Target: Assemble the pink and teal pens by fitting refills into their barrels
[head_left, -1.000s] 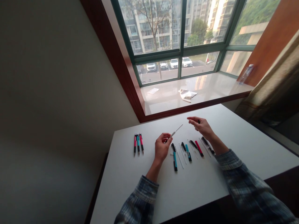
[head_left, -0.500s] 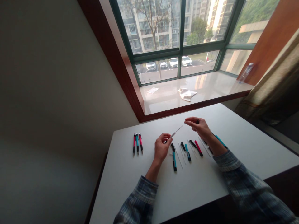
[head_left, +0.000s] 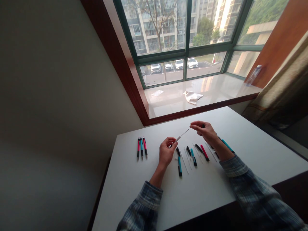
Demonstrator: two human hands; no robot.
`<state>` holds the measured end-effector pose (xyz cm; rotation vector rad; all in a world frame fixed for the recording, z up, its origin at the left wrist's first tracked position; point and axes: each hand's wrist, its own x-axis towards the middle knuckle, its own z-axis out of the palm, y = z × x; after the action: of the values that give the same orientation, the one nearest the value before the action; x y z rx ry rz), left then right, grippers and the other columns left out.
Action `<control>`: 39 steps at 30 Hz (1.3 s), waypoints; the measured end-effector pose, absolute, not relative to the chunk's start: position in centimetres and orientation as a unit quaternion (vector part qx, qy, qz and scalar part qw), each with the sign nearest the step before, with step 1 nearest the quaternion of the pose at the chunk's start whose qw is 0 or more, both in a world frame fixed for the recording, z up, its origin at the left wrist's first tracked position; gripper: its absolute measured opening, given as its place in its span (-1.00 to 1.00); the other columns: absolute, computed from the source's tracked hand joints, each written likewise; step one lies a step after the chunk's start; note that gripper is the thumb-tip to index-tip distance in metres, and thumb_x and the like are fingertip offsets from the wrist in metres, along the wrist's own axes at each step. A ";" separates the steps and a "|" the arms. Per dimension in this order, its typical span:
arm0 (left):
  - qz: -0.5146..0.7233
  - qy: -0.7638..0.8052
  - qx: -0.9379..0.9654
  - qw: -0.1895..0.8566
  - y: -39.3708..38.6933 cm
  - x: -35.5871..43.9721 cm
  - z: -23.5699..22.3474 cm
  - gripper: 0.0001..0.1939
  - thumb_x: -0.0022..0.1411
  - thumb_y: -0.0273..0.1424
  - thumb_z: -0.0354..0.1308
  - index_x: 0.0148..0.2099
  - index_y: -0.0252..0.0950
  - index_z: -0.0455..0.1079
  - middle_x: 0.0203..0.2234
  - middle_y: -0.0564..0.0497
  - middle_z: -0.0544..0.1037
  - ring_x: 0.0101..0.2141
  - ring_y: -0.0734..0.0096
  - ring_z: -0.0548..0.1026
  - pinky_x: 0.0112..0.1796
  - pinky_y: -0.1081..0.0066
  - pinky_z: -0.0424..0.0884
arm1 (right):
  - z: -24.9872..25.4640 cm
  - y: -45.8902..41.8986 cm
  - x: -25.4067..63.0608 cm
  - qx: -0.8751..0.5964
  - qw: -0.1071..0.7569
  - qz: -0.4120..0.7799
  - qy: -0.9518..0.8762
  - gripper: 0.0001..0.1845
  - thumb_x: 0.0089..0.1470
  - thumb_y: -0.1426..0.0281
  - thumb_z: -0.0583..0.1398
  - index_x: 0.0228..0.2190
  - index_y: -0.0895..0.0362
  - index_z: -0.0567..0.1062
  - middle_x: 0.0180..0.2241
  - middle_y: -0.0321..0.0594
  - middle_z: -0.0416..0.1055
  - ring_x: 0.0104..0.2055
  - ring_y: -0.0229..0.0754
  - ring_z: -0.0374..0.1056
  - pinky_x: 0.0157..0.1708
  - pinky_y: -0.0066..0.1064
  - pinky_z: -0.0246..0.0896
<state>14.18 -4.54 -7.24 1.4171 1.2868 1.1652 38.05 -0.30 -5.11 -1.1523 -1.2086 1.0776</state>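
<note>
My left hand (head_left: 166, 152) is closed around a pen refill (head_left: 184, 132), whose thin shaft slants up to the right out of a white section at the fingertips. My right hand (head_left: 204, 131) is closed, thumb and forefinger pinched just beyond the refill's tip; anything in that pinch is too small to make out. A small black pen part (head_left: 203, 125) shows among its fingers. Below the hands lie a blue pen barrel (head_left: 179, 165), another blue barrel (head_left: 193, 157), a red barrel (head_left: 204, 153), black grips (head_left: 189, 150) and thin white refills (head_left: 184, 163).
Three assembled pens (head_left: 141, 148), two red and one blue, lie side by side at the left of the white table (head_left: 134, 189). Another blue barrel (head_left: 228, 146) is partly behind my right forearm. A crumpled cloth (head_left: 192, 97) and a bottle (head_left: 253, 75) are on the windowsill.
</note>
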 end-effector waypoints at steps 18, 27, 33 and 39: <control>0.475 0.484 0.575 0.458 -4.5 14.4 -6.9 -0.80 0.16 -0.29 0.36 -0.19 -0.26 0.55 -0.24 -0.07 0.63 -0.20 0.26 0.56 -0.06 0.22 0.46 | -3.9 -1.6 36.4 -0.446 0.439 0.509 -0.591 -0.45 -0.02 0.04 0.41 -0.06 0.10 0.60 -0.38 -0.25 0.44 -0.50 -0.33 0.11 -0.55 -0.44 -0.01; 0.506 0.481 0.490 0.521 -4.5 14.1 -6.2 -0.66 0.11 -0.21 0.41 -0.14 -0.29 0.52 -0.22 -0.08 0.64 -0.17 0.27 0.58 -0.07 0.25 0.47 | -6.8 -0.2 37.5 -0.478 0.492 0.549 -0.478 -0.58 0.14 0.07 0.20 -0.22 0.16 0.60 -0.40 -0.24 0.35 -0.44 -0.27 0.18 -0.43 -0.37 0.19; 0.502 0.492 0.519 0.486 -4.4 14.1 -6.4 -0.70 0.14 -0.21 0.38 -0.15 -0.28 0.53 -0.18 -0.11 0.64 -0.15 0.22 0.59 -0.02 0.18 0.48 | -6.7 0.2 38.0 -0.480 0.487 0.528 -0.504 -0.47 0.06 0.10 0.34 0.00 0.11 0.58 -0.39 -0.27 0.43 -0.40 -0.25 0.27 -0.32 -0.32 0.27; 0.503 0.512 0.532 0.449 -4.3 13.9 -6.7 -0.76 0.18 -0.25 0.34 -0.16 -0.27 0.54 -0.19 -0.11 0.65 -0.15 0.18 0.60 -0.02 0.12 0.49 | -7.0 0.6 38.3 -0.503 0.516 0.456 -0.522 -0.48 0.01 -0.07 0.37 -0.26 0.13 0.59 -0.50 -0.24 0.50 -0.55 -0.29 0.17 -0.54 -0.39 0.02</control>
<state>13.90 -4.34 -6.72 1.3161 1.2672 1.2444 38.30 0.61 -7.02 -1.2079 -1.2540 1.0959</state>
